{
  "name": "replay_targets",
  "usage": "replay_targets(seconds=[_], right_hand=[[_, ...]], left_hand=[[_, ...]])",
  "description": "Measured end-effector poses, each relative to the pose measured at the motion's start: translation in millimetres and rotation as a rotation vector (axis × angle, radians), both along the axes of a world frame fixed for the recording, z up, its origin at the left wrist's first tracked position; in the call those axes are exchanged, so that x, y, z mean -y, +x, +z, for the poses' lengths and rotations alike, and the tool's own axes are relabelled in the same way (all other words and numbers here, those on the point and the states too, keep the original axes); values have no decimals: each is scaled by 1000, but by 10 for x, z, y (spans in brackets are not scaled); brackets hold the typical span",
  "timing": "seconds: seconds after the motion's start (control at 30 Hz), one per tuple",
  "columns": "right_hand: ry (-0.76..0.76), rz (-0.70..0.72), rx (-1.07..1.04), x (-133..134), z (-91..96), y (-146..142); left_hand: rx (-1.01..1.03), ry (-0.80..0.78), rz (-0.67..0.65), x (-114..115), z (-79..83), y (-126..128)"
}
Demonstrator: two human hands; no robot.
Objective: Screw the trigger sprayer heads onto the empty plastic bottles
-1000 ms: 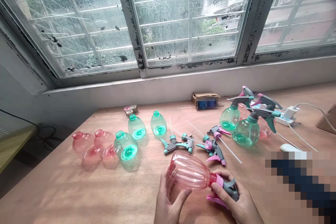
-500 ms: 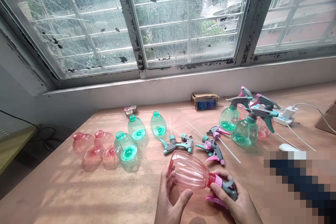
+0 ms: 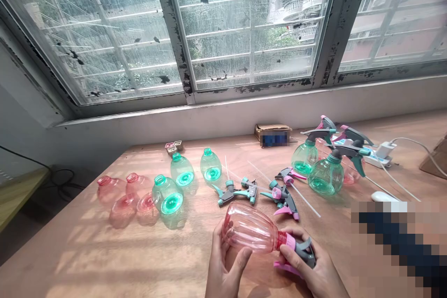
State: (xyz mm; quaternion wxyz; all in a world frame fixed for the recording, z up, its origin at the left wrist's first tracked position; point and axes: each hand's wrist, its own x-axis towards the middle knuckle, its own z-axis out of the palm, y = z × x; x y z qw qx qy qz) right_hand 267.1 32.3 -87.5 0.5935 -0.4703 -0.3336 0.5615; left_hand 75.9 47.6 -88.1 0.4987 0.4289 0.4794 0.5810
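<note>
A pink ribbed spray bottle (image 3: 249, 229) lies on its side in my two hands, just above the wooden table (image 3: 104, 251). My left hand (image 3: 223, 267) cups its body from below, thumb pressed on the plastic. My right hand (image 3: 314, 272) is wrapped round the grey and pink trigger head (image 3: 300, 251) at the bottle's neck. Loose trigger heads (image 3: 258, 191) with thin white tubes lie just beyond the bottle.
Pink empty bottles (image 3: 122, 195) and green ones (image 3: 178, 179) stand at the left. Assembled green spray bottles (image 3: 324, 167) stand at the right, by a power strip (image 3: 379, 153), white cable and a mouse (image 3: 382, 195). A small cardboard box (image 3: 274, 133) sits near the wall.
My left thumb has shifted a little on the bottle and the bottle has tilted slightly. Everything on the table stays put.
</note>
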Motion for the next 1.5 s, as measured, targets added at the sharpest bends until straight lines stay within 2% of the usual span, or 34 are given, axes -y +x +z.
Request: replay_targets(seconds=[0.67,1.03,1.5], right_hand=[[-3,-19,-15,8,44,-20],[-10,-38,-33,8,24,-31],[12,-41,13,13,28,-25]], left_hand=[[8,-2,12,4,38,35],[-6,6,12,-4,-22,12],[-11,-15,11,10,43,26]])
